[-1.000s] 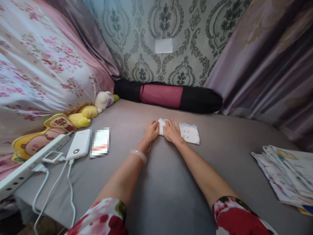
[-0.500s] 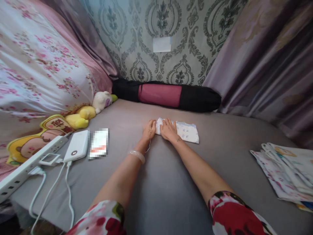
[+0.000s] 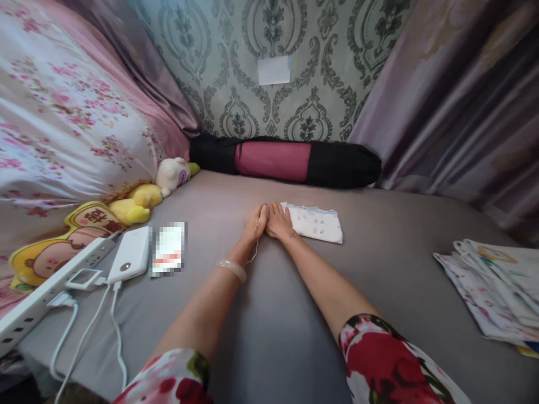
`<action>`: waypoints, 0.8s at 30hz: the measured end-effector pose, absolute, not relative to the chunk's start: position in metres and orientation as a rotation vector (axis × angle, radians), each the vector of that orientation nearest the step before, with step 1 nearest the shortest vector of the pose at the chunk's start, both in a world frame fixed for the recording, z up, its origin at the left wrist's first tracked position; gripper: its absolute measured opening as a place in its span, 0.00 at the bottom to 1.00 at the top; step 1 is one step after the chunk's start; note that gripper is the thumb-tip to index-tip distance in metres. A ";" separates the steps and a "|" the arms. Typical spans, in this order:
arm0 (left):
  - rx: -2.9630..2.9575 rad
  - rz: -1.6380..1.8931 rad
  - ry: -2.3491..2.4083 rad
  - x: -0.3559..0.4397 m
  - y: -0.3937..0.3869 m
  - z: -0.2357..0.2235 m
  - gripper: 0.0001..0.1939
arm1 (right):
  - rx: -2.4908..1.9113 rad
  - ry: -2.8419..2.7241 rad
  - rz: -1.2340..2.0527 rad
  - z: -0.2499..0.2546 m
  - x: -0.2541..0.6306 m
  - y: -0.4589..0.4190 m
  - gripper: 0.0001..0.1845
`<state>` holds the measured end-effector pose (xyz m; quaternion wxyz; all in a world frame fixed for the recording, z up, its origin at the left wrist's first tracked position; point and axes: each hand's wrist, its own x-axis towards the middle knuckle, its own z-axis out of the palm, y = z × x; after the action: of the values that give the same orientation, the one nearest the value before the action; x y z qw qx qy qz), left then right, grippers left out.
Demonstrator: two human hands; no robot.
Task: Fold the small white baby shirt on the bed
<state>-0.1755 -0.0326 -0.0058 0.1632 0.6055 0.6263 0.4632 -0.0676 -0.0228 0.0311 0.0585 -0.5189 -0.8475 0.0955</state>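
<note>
A folded white cloth (image 3: 316, 224) with small grey prints and a pale blue edge lies flat on the grey sheet. My right hand (image 3: 278, 221) rests palm down over its left end, fingers stretched out. Right beside it, my left hand (image 3: 255, 223) is closed at the cloth's left edge, which the two hands mostly hide. A loose white thread (image 3: 254, 256) hangs below my left hand. On my left wrist is a pale bangle (image 3: 232, 270).
A black and pink roll-shaped bag (image 3: 273, 161) lies along the wall. To the left are plush toys (image 3: 130, 209), a power strip (image 3: 63, 286), a white power bank (image 3: 130, 255) with cables and a blurred packet (image 3: 169, 249). Folded fabrics (image 3: 484, 286) lie at right.
My right hand has slid left along the cloth, up against my left hand, uncovering more of the cloth. My left hand stays closed at the left edge. The view has shifted slightly.
</note>
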 end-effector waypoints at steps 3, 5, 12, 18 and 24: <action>1.721 1.293 1.764 -0.179 -0.033 -0.008 0.22 | -1.511 -2.498 0.381 0.039 -0.059 -0.019 0.30; 1.726 1.250 1.782 -0.181 -0.029 -0.010 0.21 | -1.480 -2.426 0.341 0.044 -0.045 -0.016 0.29; 1.964 0.966 1.914 -0.173 0.000 -0.001 0.19 | -1.652 -2.413 0.099 0.043 0.060 -0.001 0.23; 2.174 0.559 1.866 -0.161 0.019 0.024 0.17 | -1.699 -2.535 0.148 0.021 0.118 0.029 0.23; 2.080 0.477 1.888 -0.167 0.044 0.023 0.14 | -1.654 -2.579 0.099 0.017 0.125 0.061 0.21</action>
<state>-0.1672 0.0438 0.0234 0.1456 0.7222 0.6556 0.1656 0.1253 0.0607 0.0165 0.0381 -0.5393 -0.8407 0.0321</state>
